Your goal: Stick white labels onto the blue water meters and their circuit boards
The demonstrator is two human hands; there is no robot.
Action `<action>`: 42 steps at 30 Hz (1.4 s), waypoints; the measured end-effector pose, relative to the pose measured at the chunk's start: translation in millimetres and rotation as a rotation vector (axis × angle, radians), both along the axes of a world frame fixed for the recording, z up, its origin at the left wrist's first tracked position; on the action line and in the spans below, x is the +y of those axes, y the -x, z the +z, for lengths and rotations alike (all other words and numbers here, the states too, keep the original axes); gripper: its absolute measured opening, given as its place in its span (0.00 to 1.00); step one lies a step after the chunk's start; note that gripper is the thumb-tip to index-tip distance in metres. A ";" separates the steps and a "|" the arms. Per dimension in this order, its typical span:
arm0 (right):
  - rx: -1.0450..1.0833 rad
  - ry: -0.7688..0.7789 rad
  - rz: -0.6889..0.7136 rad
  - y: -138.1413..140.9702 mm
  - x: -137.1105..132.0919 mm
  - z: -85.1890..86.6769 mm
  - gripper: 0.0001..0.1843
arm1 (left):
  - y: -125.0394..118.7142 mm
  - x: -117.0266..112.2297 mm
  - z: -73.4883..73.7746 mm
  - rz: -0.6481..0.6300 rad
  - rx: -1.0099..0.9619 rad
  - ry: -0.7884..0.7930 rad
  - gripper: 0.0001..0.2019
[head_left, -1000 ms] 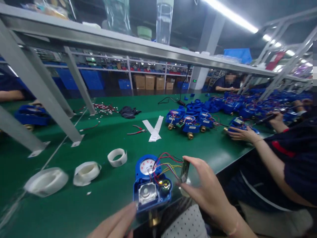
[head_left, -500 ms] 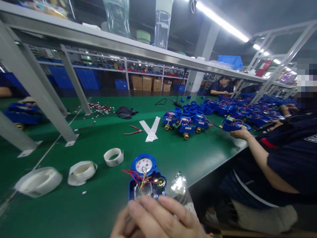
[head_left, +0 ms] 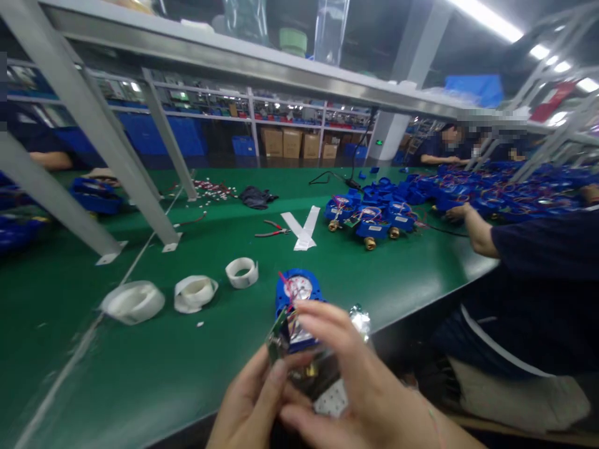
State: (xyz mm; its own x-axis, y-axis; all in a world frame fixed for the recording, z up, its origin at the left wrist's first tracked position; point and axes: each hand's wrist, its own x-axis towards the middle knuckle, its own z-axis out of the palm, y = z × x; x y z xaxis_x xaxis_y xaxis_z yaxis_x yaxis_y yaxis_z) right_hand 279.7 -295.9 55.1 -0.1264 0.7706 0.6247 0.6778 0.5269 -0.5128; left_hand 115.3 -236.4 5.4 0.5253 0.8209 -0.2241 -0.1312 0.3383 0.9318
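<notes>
A blue water meter point(head_left: 298, 293) with a white dial and red wires lies at the near edge of the green table point(head_left: 224, 349). My left hand point(head_left: 250, 402) pinches a small green circuit board point(head_left: 279, 330) against the meter's left side. From the right, my right hand point(head_left: 362, 386) curls its fingers over the meter's open lower half and hides it. A crumpled clear plastic bag point(head_left: 361, 317) sits just right of the meter.
Three white tape rolls point(head_left: 194, 293) lie left of the meter. Farther back lie pliers point(head_left: 272, 232), crossed white strips point(head_left: 303, 229), a black cloth point(head_left: 256, 197) and clustered blue meters point(head_left: 369, 219). A co-worker's arm point(head_left: 472, 227) reaches in at the right. Slanted metal frame legs point(head_left: 116, 168) stand left.
My hands have closed together on the meter. The circuit board went from my right hand at the meter's right side to its left side, and the wires now lie over the dial.
</notes>
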 end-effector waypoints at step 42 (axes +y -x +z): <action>0.200 0.095 -0.058 -3.9 -4.9 -19.8 0.04 | 8.6 6.4 0.1 -0.101 -0.408 0.272 0.25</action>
